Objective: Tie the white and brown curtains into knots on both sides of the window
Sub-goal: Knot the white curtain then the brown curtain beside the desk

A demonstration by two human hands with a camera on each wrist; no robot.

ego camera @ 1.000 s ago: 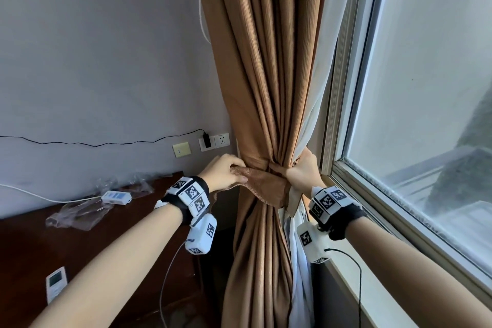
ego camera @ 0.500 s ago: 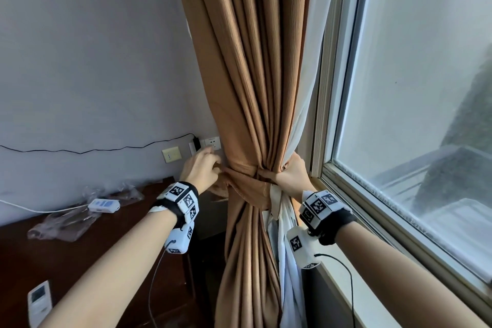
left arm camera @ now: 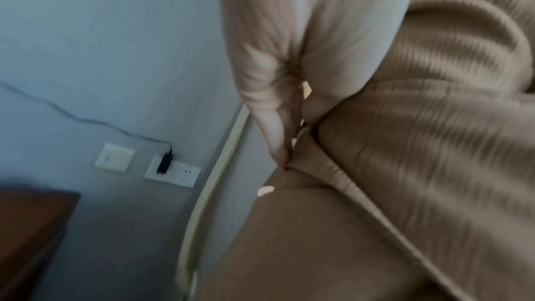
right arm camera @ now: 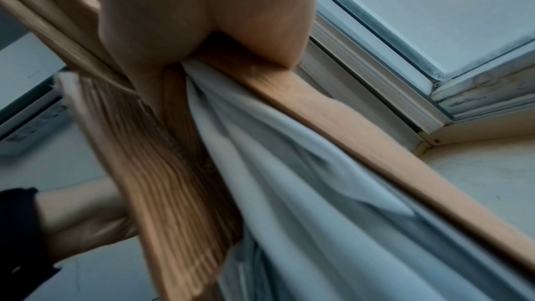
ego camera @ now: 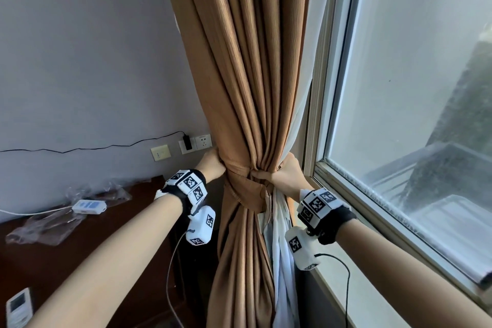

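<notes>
The brown curtain [ego camera: 239, 88] hangs gathered beside the window [ego camera: 399, 88], with the white curtain [ego camera: 282, 234] behind it. A brown band cinches the bundle. The left hand [ego camera: 211, 165] grips the band's left side; the right hand [ego camera: 286, 174] grips its right side.

My forearms are bare. Each wrist wears a black band [ego camera: 343, 223] topped with white blocks printed with black square markers [ego camera: 190, 182]; below each band hangs a white camera pod [ego camera: 201, 226] trailing a thin cable [ego camera: 347, 282].
</notes>
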